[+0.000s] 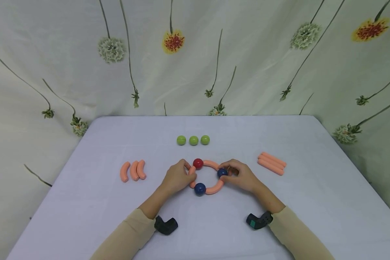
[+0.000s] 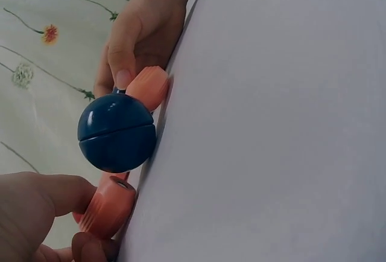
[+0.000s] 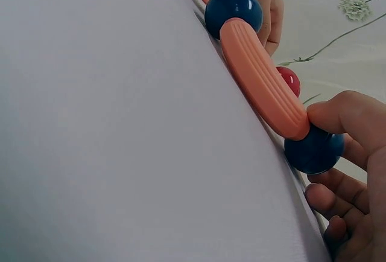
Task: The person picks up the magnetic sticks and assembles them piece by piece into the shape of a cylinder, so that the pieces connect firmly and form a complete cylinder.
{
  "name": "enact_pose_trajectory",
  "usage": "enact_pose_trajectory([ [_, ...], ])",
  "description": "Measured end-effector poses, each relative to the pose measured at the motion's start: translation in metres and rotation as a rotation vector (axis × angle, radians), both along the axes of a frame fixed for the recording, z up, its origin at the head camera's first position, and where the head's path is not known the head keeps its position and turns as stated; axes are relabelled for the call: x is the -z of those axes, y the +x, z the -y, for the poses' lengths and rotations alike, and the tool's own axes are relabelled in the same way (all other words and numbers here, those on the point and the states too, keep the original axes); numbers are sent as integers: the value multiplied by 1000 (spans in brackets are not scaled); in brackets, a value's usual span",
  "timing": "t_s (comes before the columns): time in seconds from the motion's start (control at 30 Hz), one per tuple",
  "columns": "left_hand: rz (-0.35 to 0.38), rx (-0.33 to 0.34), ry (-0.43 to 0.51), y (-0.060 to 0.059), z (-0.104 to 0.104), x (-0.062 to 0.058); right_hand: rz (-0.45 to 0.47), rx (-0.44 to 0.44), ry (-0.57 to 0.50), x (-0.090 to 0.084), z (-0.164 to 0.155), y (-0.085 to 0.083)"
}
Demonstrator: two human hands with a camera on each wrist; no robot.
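A table [image 1: 84, 202] under a pale cloth fills the lower view, backed by a flowered curtain [image 1: 247, 54]. At its middle lies the ring [image 1: 208, 177], flat on the cloth, built of curved orange pieces joined by balls: a red ball [image 1: 198, 163] at the far side, one blue ball [image 1: 199, 189] at the near side, another blue ball [image 1: 222, 173] on the right. Being round, the ring has no clear long axis; its arcs bow outward from the centre.

The left hand [image 1: 177, 177] pinches the ring's left arc [image 1: 192, 172] between curled fingers and thumb. The right hand [image 1: 242, 175] curls round the right blue ball, thumb pressing where the near arc [image 3: 262, 81] meets it.

Right of the ring, well apart, lie straight orange sticks [image 1: 272, 163], side by side, long axes running left-far to right-near. To the left lie three curved orange pieces [image 1: 133, 170], pointing roughly away from the person. Beyond the ring sit three green balls [image 1: 193, 140] in a row.
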State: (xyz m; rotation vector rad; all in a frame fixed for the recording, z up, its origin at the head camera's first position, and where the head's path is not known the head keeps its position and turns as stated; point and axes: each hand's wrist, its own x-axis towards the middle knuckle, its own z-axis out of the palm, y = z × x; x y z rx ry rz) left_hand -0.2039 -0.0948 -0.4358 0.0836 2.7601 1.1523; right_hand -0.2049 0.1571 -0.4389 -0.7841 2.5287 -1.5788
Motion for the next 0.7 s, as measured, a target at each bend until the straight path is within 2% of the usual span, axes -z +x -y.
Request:
enact_pose_trajectory([
  [0.1,10,1,14,-1,1,2,0,-3,-1,-10,2,5],
  [0.2,12,4,25,-1,2,3,5,-4,4,-13,3,6],
  [0.5,8,27,18,-1,3,3,-16,-4,19,-13,3,5],
  [0.6,10,75,-35,-1,6,1,-22,-3,23,-3,0,0],
  [0.7,20,156,-82,-2,11,-1,-22,6,27,12,-3,-7],
])
